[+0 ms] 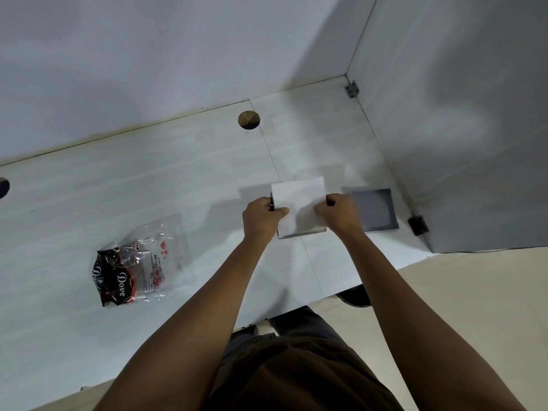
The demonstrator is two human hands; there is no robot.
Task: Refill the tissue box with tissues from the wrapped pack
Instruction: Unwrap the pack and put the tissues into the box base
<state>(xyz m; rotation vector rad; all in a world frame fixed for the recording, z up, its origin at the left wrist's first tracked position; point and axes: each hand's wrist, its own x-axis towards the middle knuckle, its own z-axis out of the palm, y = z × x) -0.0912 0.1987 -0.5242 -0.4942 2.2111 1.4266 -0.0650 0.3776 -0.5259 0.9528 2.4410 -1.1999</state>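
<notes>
A white stack of tissues [298, 192] sits in the tissue box [302, 232], of which only the near rim and a dark left edge show. My left hand [262, 216] grips the stack's left side, thumb on top. On the right side my right hand [338, 213] pinches the stack the same way. The torn clear wrapper [139, 262], printed dark red with "Dove", lies flat on the table to the left, apart from both hands. A grey lid [375, 210] lies just right of my right hand.
The white table [148, 179] has two round cable holes [249, 120]. A grey partition wall [459, 143] closes the right side, with a bracket [352, 89] in the far corner. The table's near edge runs diagonally past my legs.
</notes>
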